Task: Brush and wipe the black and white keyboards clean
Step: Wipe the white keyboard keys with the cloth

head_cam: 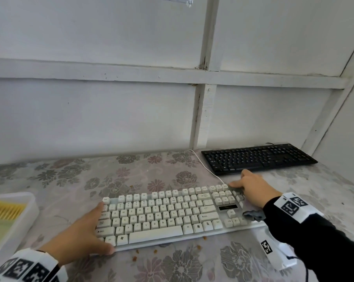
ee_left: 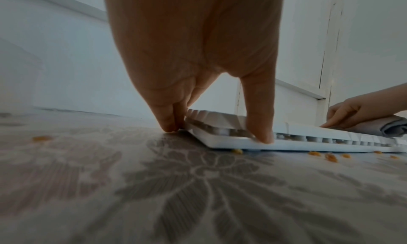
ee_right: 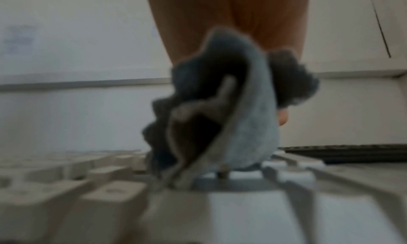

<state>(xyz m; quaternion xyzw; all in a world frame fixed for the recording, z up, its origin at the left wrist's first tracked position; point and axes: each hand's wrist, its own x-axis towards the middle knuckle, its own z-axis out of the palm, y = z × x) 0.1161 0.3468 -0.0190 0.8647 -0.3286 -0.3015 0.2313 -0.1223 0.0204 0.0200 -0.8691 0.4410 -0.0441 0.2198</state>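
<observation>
Pressing the white keyboard [head_cam: 161,218], the right hand [head_cam: 253,191] mostly hides a cloth [head_cam: 253,215].

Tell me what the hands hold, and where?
Right hand presses a bunched grey cloth onto the white keyboard, right end; left hand braces its left end.

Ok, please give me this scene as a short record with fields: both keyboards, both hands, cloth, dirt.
white keyboard: flat on the table, nearest the person
black keyboard: behind it to the right, untouched
left hand: steadies the white keyboard's left end
right hand: presses a grey cloth on its right-end keys
crumbs: orange, on the table along the front edge
tray: at the table's left edge
</observation>
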